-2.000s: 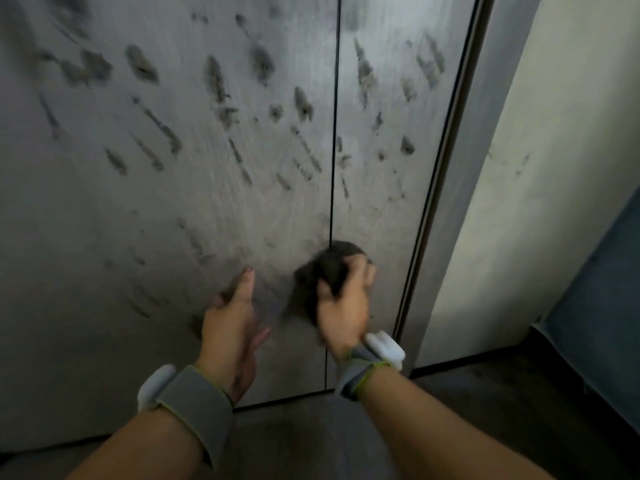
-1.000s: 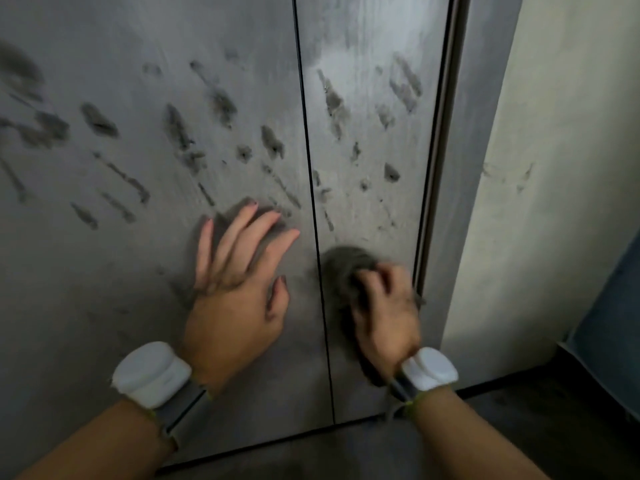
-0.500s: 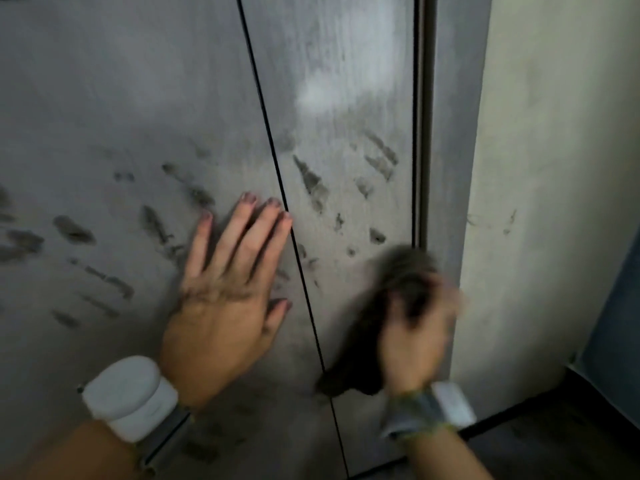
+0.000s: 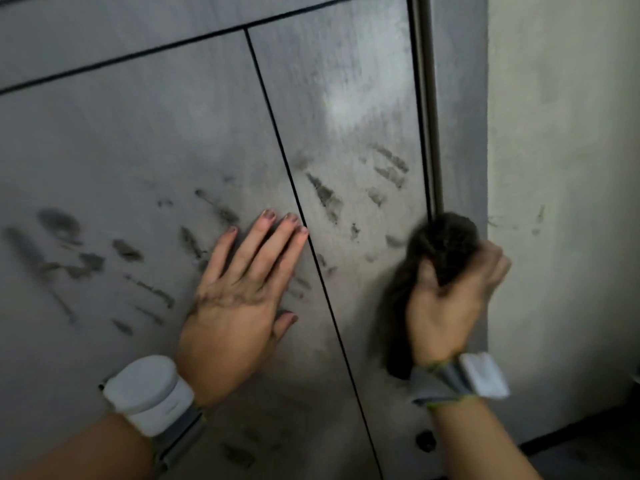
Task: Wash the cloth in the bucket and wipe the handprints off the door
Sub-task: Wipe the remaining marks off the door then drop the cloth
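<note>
The cloth (image 4: 438, 251) is a dark, bunched wad pressed against the right edge of the door (image 4: 363, 98), just where the panel meets the vertical frame strip (image 4: 427, 98); a tail of it hangs down behind the wrist. The right hand (image 4: 446, 306) grips it with fingers curled tight round the wad, which in my judgement gives a firm pad to scrub with, not a loose sheet. Motion blur on hand and cloth suggests a wiping stroke under way. The left hand (image 4: 239, 299) lies flat on the left panel, fingers straight and close together, thumb out to the side, apparently bracing the body against the scrubbing pressure. Dark handprints (image 4: 325, 197) stand on the panel beside the cloth, with more smears (image 4: 86, 261) left of the flat hand, so much of the wiping is not yet done. A few faint marks show on the pale wall (image 4: 554, 133). Both wrists carry strapped white units (image 4: 145, 393). No bucket is in view.
</note>
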`<action>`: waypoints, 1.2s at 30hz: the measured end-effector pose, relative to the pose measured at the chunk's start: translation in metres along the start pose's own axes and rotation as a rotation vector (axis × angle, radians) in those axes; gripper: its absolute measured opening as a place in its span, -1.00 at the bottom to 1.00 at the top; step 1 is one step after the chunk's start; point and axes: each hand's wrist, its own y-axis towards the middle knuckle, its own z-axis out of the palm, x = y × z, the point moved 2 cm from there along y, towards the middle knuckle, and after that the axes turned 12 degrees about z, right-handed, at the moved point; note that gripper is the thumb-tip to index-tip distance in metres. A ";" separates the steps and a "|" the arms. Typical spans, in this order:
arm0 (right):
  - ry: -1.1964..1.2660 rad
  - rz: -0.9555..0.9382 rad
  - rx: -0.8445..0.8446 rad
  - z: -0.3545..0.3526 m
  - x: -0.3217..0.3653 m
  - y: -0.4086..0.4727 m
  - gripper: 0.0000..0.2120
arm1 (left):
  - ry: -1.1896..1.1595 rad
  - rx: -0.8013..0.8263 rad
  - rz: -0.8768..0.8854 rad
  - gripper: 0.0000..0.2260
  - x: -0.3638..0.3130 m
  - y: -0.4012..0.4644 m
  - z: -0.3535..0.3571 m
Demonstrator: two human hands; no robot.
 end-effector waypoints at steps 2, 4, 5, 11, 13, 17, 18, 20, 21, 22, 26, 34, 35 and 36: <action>-0.045 -0.032 0.023 0.015 0.016 -0.023 -0.51 | -0.024 -0.018 -0.022 -0.07 -0.007 0.002 -0.003; -0.114 -0.254 0.236 0.030 0.032 -0.070 -0.50 | -0.071 -0.053 -0.028 -0.18 -0.009 0.000 -0.007; -0.154 -0.370 0.365 0.030 0.036 -0.088 -0.51 | -0.092 -0.078 -0.023 -0.22 -0.008 0.000 -0.009; -0.014 0.021 0.048 0.000 0.036 0.005 -0.57 | -0.052 -0.139 -0.052 -0.31 0.025 -0.002 -0.023; -0.113 -0.065 0.059 0.010 0.057 -0.003 -0.56 | -0.050 -0.136 -0.056 -0.26 0.028 0.004 -0.025; -0.374 -0.995 0.529 0.032 0.073 -0.060 -0.53 | -0.081 -0.119 -0.035 -0.06 0.029 0.008 -0.026; -0.367 -1.004 0.499 0.031 0.073 -0.046 -0.51 | -0.069 -0.126 -0.046 -0.07 0.034 0.006 -0.026; -0.243 -0.661 0.249 0.022 0.073 -0.006 -0.55 | -0.053 -0.163 -0.073 -0.15 0.045 0.006 -0.029; -0.134 -0.399 0.099 0.017 0.074 0.015 -0.58 | -0.051 -0.171 -0.077 -0.17 0.049 0.006 -0.029; -0.042 -0.197 -0.005 0.019 0.078 0.025 -0.59 | -0.044 -0.178 -0.077 -0.18 0.054 0.005 -0.028; -0.210 -0.571 0.181 0.038 0.095 -0.019 -0.56 | -0.038 -0.242 -0.085 -0.15 0.049 0.007 -0.022; -0.137 -0.329 0.002 0.024 0.119 0.035 -0.53 | -0.036 -0.301 -0.095 -0.25 0.050 0.007 -0.019; -0.208 -0.487 0.089 0.035 0.124 0.014 -0.52 | -0.051 -0.321 -0.096 -0.28 0.049 0.008 -0.019; -0.260 -0.725 0.249 0.041 0.125 -0.006 -0.50 | -0.064 -0.346 -0.094 -0.33 0.048 0.008 -0.020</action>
